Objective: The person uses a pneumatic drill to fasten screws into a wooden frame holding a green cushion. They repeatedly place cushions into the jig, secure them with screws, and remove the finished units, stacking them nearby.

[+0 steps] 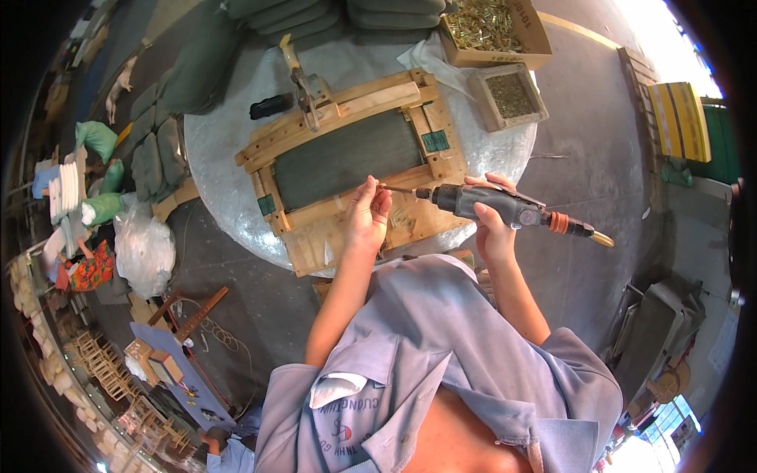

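So the wooden frame (378, 101) is my reference for everything here. A dark grey-green panel (347, 162) sits inside its opening, and a clamp (306, 94) with a yellow handle stands at its far rail. The power driver (490, 204) is off the frame's near right corner, with its bit (400, 190) pointing left over the near rail.

Right hand (495, 221) is wrapped round the driver body, thumb on the near side, fingers over the far side. Left hand (367, 214) is above the near rail, thumb and index finger pinched at the bit's tip. Can't tell if there's a small fastener in that pinch, it's too tiny, but my guess is one's being seated on the bit.

If so, tips: leave the trigger alone while your fingertips are on the bit, push the head fully home, and check it's in line with the shaft before letting go. Any wobble there probably gets worse once it spins. I'd also brace the right forearm, since that driver looks nose-heavy held sideways.

Loose small pieces (402, 218) lie on the board just on the near side of the frame, handy for the left hand. The square tray (482, 102) beyond the far right corner looks like a backup supply.
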Tool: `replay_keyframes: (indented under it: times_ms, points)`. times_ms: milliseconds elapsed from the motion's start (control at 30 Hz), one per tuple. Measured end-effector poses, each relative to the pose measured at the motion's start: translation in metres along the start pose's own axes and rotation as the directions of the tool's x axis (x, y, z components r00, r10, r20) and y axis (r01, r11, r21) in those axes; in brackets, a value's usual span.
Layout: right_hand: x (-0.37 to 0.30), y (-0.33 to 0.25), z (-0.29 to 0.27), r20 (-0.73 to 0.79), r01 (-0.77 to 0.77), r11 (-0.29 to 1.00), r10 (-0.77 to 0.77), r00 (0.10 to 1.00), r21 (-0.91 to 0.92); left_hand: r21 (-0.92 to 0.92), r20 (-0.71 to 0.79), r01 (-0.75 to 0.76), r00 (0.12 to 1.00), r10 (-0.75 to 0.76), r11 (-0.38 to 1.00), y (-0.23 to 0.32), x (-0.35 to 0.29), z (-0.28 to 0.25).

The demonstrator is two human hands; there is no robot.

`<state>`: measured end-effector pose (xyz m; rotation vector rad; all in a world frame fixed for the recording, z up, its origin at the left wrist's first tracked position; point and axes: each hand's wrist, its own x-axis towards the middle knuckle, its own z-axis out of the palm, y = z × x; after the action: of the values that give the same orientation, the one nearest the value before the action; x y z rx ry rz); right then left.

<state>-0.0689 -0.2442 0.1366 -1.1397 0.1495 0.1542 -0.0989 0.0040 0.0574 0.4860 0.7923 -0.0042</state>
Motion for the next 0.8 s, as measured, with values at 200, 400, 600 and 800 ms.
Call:
replay_keyframes:
  times_ms: [200,400,600,800]
  points:
    - [0.015,0.003,0.003,-0.108,0.000,0.999,0.005,0.994,0.047,-0.079,-0.093,-0.021,0.996,0.013,0.997,-0.011,0.019,0.036]
    - [0.056,-0.003,0.008,-0.148,0.099,0.989,-0.114,0.982,-0.107,0.682,0.132,-0.280,0.956,0.262,0.676,-0.024,0.079,0.037]
    - [0.115,-0.008,0.020,-0.003,0.236,0.902,-0.254,0.967,-0.361,0.604,0.697,-0.441,0.696,0.172,-0.664,-0.015,0.132,0.064]
    - [0.141,0.002,0.030,0.124,0.286,0.827,-0.259,0.958,-0.483,0.570,0.672,-0.415,0.732,0.112,-0.709,-0.015,0.141,0.064]
